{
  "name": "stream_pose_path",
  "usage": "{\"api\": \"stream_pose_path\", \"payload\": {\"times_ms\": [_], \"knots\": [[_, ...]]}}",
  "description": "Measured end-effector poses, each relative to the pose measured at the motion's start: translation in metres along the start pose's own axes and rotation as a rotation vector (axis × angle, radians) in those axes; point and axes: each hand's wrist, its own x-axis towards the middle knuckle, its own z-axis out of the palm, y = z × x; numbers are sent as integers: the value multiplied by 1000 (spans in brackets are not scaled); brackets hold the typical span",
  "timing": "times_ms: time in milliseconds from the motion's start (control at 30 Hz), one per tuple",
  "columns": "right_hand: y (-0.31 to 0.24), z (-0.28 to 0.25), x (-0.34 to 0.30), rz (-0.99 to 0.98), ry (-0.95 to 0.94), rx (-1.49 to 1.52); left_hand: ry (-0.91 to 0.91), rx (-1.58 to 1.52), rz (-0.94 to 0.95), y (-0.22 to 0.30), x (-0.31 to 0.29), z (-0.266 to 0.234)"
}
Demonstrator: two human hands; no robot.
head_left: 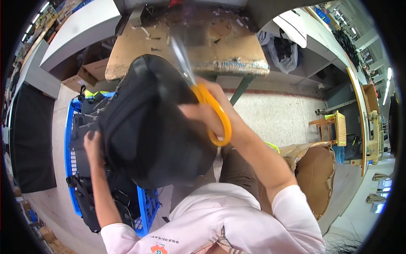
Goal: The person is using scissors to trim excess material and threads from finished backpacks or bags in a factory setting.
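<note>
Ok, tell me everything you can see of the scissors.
The scissors have slim, silvery, metallic-looking blades and a smooth yellow-orange handle, apparently plastic, with a rounded loop. Held in the right hand, they slant beside the black fabric piece, tips toward the wooden table. Blur hides whether the blades are fully closed.

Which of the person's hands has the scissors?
The right hand: orange-handled scissors sit in it, blades pointing away from the body. The left hand, at the left side of the black bag, shows no scissors.
</note>
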Motion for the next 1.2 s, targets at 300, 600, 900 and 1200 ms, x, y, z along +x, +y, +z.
{"api": "stream_pose_path", "payload": {"times_ms": [300,600,900,1200], "knots": [[30,65,29,159,16,-8,38,383,1088,46,-250,21],[32,59,18,292,99,-21,168,320,1016,40,-261,32],[53,56,16,339,138,65,124,301,1040,43,-247,53],[64,48,16,449,163,49,-40,100,830,41,-241,55]]}}
